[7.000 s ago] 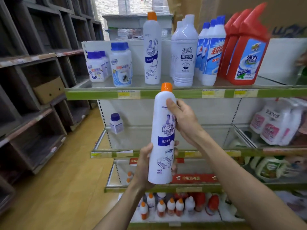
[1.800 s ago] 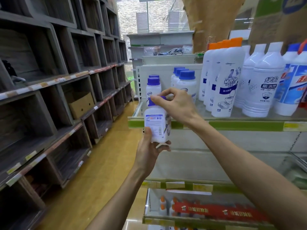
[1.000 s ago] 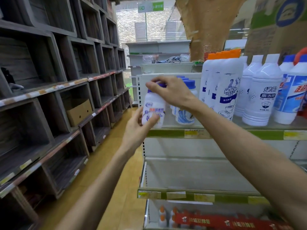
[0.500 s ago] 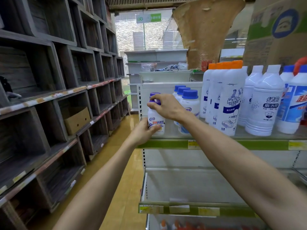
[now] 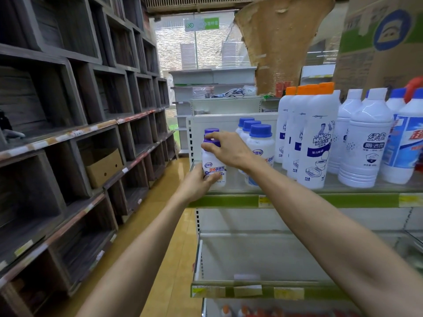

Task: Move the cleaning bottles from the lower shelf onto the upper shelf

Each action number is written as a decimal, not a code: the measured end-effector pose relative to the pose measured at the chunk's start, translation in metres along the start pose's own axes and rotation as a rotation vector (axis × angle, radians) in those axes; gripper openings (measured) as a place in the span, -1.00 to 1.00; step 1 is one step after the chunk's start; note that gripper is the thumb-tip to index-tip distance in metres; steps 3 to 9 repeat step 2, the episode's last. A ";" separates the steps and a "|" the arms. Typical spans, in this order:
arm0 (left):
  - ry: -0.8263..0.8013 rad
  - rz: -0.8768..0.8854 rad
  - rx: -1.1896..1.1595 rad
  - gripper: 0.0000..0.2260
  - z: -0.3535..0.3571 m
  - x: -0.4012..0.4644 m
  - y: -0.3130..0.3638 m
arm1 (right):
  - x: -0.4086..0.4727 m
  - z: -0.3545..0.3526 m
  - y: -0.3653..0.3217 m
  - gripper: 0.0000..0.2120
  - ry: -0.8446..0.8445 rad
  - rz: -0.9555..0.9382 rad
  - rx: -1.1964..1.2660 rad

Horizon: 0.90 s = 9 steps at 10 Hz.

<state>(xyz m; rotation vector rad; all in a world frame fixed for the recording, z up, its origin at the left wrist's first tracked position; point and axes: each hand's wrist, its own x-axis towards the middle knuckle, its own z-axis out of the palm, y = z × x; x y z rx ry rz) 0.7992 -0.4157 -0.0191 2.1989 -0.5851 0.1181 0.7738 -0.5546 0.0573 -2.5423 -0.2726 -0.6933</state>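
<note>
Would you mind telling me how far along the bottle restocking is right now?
Done: tall orange-capped bottles and others stand on the upper shelf. In hand: the small blue-capped bottle at its left end, right hand on the cap, left hand at the base. Left: letting go; the lower shelf shows no bottles.

Shop aisle, price-tagged shelves [image 5: 297, 200], stocked cleaning bottles [image 5: 318, 143]

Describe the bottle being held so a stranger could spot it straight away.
Find the green-edged upper shelf and go to its left end. The small white bottle stands there upright, right hand on its purple cap, left hand at its base. It is the only one being held.
</note>
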 end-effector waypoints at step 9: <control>0.208 0.027 -0.095 -0.52 0.008 -0.006 0.000 | -0.025 -0.008 0.013 -0.57 0.129 0.003 0.055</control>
